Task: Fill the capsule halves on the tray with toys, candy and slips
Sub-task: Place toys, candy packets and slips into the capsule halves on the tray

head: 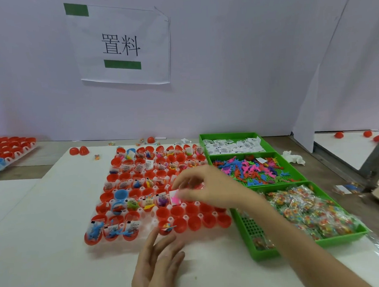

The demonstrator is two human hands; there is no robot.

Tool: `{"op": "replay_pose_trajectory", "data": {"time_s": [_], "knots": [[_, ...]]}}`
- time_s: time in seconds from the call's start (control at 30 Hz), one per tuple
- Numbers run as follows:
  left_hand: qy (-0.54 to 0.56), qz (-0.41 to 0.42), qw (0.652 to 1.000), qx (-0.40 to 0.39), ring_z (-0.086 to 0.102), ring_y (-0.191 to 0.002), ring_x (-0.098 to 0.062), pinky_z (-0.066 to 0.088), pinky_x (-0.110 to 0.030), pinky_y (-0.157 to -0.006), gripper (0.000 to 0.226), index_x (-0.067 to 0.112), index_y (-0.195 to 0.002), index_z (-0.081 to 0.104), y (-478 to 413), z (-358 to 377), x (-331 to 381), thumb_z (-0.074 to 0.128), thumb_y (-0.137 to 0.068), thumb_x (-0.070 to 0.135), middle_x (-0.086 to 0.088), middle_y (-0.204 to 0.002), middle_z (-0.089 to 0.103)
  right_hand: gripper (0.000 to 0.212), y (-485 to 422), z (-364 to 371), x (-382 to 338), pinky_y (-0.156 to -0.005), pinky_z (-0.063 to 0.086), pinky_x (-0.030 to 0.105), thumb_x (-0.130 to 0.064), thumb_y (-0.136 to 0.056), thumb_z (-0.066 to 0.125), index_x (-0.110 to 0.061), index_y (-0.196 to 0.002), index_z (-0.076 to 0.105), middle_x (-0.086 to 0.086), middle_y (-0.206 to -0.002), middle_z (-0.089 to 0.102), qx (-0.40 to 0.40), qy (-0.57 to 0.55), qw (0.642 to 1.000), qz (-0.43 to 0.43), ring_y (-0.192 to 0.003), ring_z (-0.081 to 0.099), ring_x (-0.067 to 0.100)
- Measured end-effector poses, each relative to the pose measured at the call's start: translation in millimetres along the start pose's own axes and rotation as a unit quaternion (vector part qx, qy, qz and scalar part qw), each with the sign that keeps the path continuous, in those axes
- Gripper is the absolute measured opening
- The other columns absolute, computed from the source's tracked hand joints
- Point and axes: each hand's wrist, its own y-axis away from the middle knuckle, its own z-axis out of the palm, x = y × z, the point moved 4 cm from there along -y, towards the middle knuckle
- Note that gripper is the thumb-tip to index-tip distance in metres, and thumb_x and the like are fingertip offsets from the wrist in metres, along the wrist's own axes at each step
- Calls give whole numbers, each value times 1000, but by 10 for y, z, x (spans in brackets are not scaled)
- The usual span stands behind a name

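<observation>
Capsule halves point(195, 222) of glossy red plastic, egg-shaped cups with their mouths up, stand in rows on a pale, translucent moulded tray point(153, 219) in the middle of the white counter point(47, 249). A few blue halves point(121, 194) sit among them. Cups toward the tray's far edge and left side hold small rubbery figures, printed paper slips and crinkly wrapped sweets. Those at the near right corner are bare inside.

The right hand point(208, 186) hangs over the tray's right part, fingers curled downward. It is blurred, so whether it pinches anything cannot be told. Just under its fingertips a pink toy point(175, 199) and a white slip point(173, 192) stick out of a cup. The left hand point(159, 261) rests on the counter at the tray's near edge, fingers straight and loose, holding nothing. Its forefinger tip is just beside a near-row cup with candy point(166, 227) in it.

Along the counter's right edge, touching the tray, three green perforated plastic bins stand in a line. The far bin point(227, 134) has white slips, the middle bin point(291, 163) bright flat toys, the near bin point(267, 254) cellophane candy packets.

Two loose red halves point(78, 151) lie near the far left corner, and a crumpled tissue point(293, 157) lies beyond the bins. A paper sign point(122, 46) hangs on the wall.
</observation>
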Motion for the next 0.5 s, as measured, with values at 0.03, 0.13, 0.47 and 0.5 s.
{"op": "replay_pose_trajectory", "data": {"time_s": [0.03,0.13,0.47,0.5], "knots": [[-32,24,999,9,67,-82,-33,50,-40,-76,41,6,-115,59,6,-1,-8,38,-92,-21,-18,-91,68,11,-19,-116,62,-72,54,16,-35,-90,71,-32,-100,71,-14,-94,70,21,4,1000,18,-83,65,0],[-119,111,987,22,73,-75,-24,61,-37,-70,44,15,-106,63,53,19,-34,46,-89,-22,-10,-85,73,6,-83,-511,378,-69,51,18,-29,-92,69,-33,-94,72,-14,-92,70,106,20,992,72,-78,65,-2],[-303,131,941,-70,70,-66,-7,53,-11,-68,34,14,-83,72,12,152,-189,53,-89,-13,3,-72,73,40,-463,-1382,1755,-105,43,39,-22,-95,61,-10,-133,60,10,-139,60,262,173,918,243,-124,56,27],[-356,136,919,-103,66,-60,2,49,-6,-65,37,17,-71,74,39,230,-202,53,-92,-5,7,-60,70,46,-497,-1418,1810,-110,39,41,-24,-96,60,-10,-139,55,10,-145,55,257,172,917,253,-132,51,28]]}}
